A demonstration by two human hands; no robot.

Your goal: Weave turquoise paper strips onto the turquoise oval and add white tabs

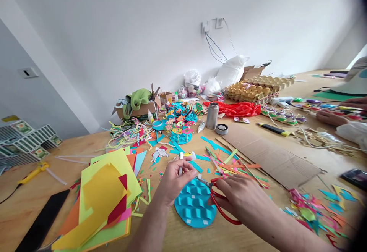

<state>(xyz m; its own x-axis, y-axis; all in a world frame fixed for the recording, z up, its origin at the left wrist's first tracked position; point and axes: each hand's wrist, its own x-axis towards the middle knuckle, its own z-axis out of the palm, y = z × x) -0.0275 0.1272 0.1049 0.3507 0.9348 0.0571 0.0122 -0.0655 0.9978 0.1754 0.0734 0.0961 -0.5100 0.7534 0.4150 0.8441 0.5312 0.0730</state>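
Note:
My right hand (235, 196) grips red-handled scissors (226, 215), their blades pointing left toward my left hand. In my left hand (179, 177) is a narrow white strip (181, 164), pinched between thumb and fingers; it looks like foam tape. Just below both hands, a round blue paper disc (195, 223) lies on the table, with rows of folded blue waves and several small white squares on it. A small white piece (200, 176) shows near the scissor tips. Beyond my hands stands a decorated blue round piece (180, 137) with colourful paper fish.
Coloured paper sheets (106, 191) pile up on the left, beside a black phone-like slab (43, 221) and a yellow glue gun (34, 175). A metal bottle (212, 116), a tape roll (221, 129) and cardboard (266, 152) lie ahead. Another person's hands (332, 118) rest at the far right.

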